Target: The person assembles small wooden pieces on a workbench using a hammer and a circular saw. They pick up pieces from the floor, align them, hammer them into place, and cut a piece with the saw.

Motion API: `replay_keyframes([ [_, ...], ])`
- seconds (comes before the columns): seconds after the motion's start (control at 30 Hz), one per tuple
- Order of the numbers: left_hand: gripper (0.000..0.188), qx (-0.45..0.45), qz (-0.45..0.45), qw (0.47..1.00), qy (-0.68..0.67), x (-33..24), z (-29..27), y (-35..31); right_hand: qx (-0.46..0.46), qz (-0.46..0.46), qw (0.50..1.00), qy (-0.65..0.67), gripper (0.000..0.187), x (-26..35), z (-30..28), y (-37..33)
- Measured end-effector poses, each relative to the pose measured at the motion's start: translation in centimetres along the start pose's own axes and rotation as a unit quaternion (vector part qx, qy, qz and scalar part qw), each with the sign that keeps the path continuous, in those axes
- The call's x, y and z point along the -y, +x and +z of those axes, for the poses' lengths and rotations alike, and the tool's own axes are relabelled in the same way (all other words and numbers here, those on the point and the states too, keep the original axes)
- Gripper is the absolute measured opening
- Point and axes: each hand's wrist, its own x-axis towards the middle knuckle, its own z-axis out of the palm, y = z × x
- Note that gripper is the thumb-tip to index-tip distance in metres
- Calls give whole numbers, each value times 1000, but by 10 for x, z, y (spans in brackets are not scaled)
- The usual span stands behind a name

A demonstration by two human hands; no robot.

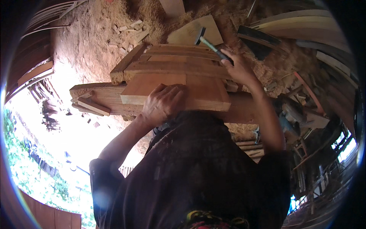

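My right hand (239, 69) is closed around the dark grip of a hammer (212, 46). The hammer is raised above the bench, its dark head pointing away to the upper left. A thick, pale wooden board (207, 89) lies crosswise close to my body. On its near middle part rests my left hand (164, 101), knuckles up and fingers curled in. Whatever those fingers may hold is hidden under them.
Under the board is a heavy timber beam (244, 108), with a slatted wooden stand (171, 57) beyond it. Small sticks (93, 106) lie at the beam's left end. Wood offcuts (131, 30) and a flat panel (196, 32) lie on sawdust. Planks (301, 24) are stacked at the right.
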Motion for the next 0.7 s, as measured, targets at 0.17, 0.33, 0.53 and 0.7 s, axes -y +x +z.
replay_keyframes([
  [0.17, 24, 9, -14, 1000, -4, -1, -2, 3, 65, 0, 998, 18, 46, 1, 19, 41],
  [0.33, 23, -3, -9, 1000, -7, -1, -2, 4, 22, -58, 998, 9, 42, 16, 34, 50],
  [0.53, 23, -2, 8, 1000, 5, -1, -5, 1, 21, -76, 997, -1, 41, 1, 37, 48],
  [0.7, 19, -44, 50, 998, -3, 6, 3, 3, -103, -40, 986, 123, 48, -4, 26, 2],
])
